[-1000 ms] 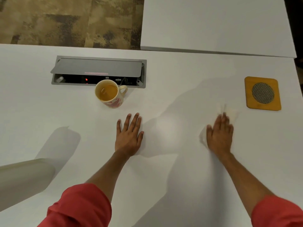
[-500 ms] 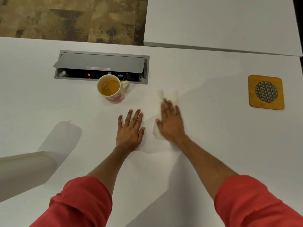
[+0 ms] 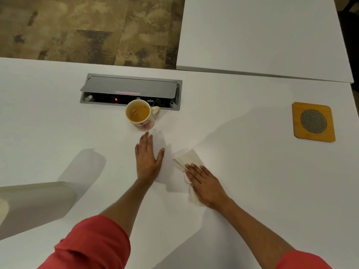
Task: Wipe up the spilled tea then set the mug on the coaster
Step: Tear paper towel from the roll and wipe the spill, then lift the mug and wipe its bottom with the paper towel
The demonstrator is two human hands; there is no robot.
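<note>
Two hands lie flat on the white table (image 3: 58,133): my left hand (image 3: 148,162) rests bare and holds nothing, my right hand (image 3: 204,183) presses the crumpled white paper napkin (image 3: 189,161). A wide sweep could knock the cream floral mug of tea (image 3: 140,117), just beyond my left fingertips; the square bamboo coaster (image 3: 313,122) lies well apart, far right.

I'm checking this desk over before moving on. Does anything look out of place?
The mug of tea stands right beside the open power box, far from its coaster. No puddle is visible.
</note>
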